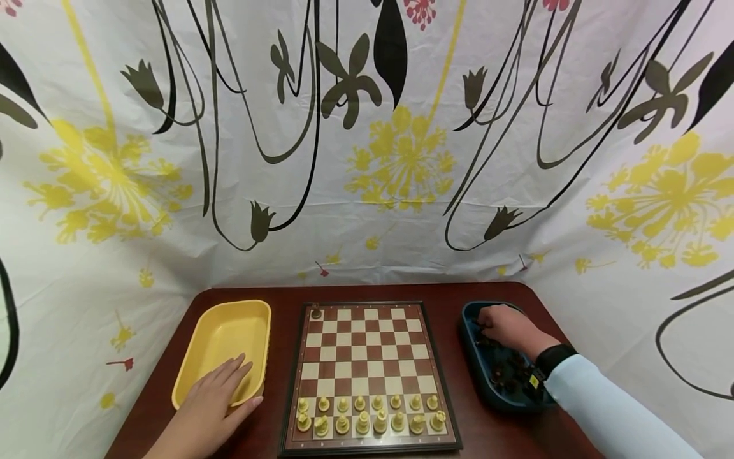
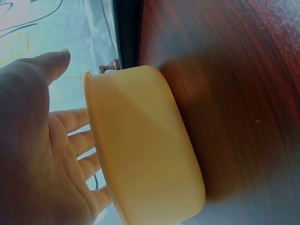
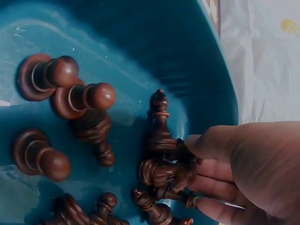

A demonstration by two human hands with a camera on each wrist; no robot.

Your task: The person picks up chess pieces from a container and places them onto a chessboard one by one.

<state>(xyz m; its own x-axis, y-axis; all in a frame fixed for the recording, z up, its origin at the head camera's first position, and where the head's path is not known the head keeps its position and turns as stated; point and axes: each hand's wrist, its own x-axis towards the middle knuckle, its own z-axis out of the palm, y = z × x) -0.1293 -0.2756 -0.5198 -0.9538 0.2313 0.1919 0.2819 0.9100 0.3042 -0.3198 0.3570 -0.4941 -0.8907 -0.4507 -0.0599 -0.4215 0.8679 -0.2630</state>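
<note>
My left hand (image 1: 215, 398) rests over the near rim of a yellow tub (image 1: 260, 325), fingers straight and reaching inside. In the left wrist view the thumb stands apart from the tub wall (image 2: 140, 145). My right hand (image 1: 510, 328) reaches into the far part of a blue tub (image 1: 476, 376) of dark chess pieces. Its thumb and fingers close around a dark knight (image 3: 164, 172) lying on its side; the fingertips are partly hidden. A dark bishop (image 3: 160, 122) lies beside it. Between the tubs is a chessboard (image 1: 367, 344), with one dark piece (image 1: 316, 313) at its far left corner.
Light chess pieces (image 1: 362, 421) stand in two rows along the board's near side. Several dark pawns (image 3: 47, 75) lie loose in the blue tub. A reddish-brown table (image 1: 441, 299) holds everything, with a patterned cloth (image 1: 355, 242) hanging behind it.
</note>
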